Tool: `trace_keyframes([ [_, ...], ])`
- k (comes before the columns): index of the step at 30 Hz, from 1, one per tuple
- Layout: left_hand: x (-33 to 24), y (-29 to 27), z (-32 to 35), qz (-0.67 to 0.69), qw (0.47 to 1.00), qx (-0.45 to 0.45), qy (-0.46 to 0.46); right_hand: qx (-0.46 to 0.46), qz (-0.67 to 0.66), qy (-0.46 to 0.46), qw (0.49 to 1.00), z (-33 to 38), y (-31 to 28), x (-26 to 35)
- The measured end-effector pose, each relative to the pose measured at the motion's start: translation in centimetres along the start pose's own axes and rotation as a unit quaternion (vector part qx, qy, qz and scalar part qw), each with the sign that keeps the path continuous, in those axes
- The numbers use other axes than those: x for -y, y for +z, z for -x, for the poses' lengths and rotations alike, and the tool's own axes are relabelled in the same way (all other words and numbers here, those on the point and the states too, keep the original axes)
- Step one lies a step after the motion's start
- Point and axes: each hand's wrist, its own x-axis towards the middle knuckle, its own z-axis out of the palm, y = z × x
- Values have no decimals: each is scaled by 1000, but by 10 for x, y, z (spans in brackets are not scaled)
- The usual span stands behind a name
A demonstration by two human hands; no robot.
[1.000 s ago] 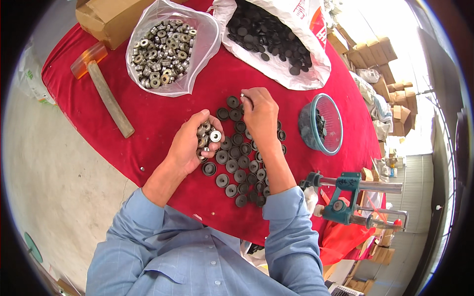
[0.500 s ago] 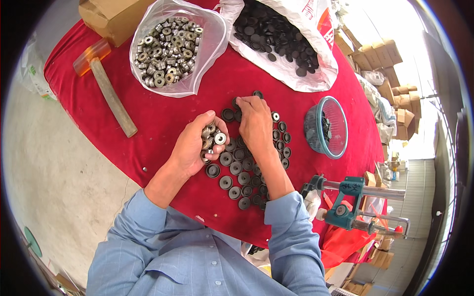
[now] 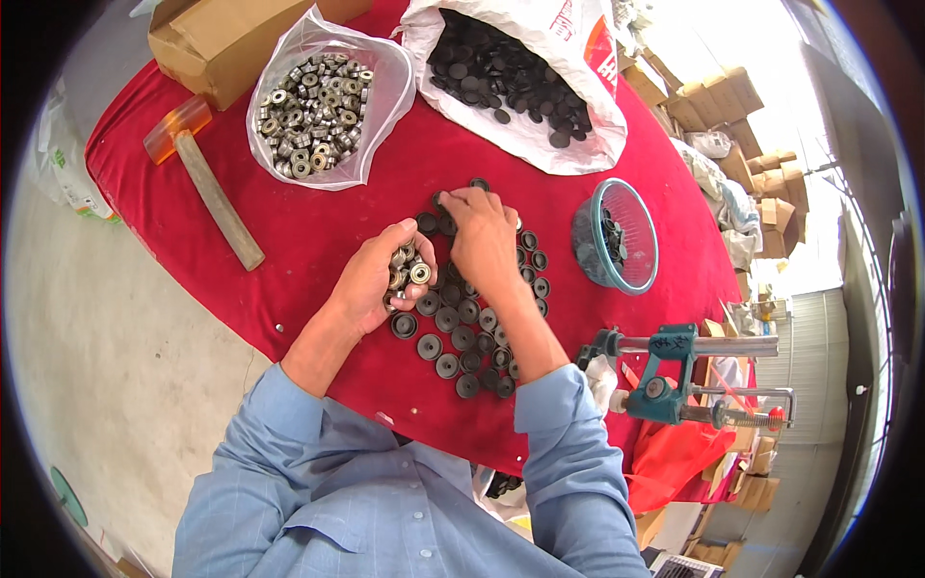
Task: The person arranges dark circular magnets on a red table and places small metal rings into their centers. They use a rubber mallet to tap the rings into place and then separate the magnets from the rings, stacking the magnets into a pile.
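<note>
Left hand cupping ball bearings, right hand bunched over the far dark round caps on the red cloth, can't tell if it's gripping one. I'd keep that left palm tipped up.

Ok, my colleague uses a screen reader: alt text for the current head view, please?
A person's left hand cups several metal bearings while the right hand is over dark round parts on a red cloth. Nearby are an open bag of bearings, a white sack of black discs and a mallet.
</note>
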Motion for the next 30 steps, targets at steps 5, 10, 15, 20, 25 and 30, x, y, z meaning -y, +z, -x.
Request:
trace_keyframes([
  [5,-6,3,8,-55,997,29,-54,159,-401,163,887,-4,-46,12],
  [10,0,-2,8,-40,984,124,-122,283,-524,124,794,17,-54,13],
  [15,2,9,9,11,981,97,-166,263,-609,163,730,28,-57,14],
  [20,11,4,4,-19,987,52,-148,218,-584,201,756,24,-56,23],
  [25,7,9,5,-55,993,2,-105,162,-568,180,787,22,-47,27],
  [30,9,8,6,-16,996,-10,-82,143,-600,233,752,19,-44,27],
])
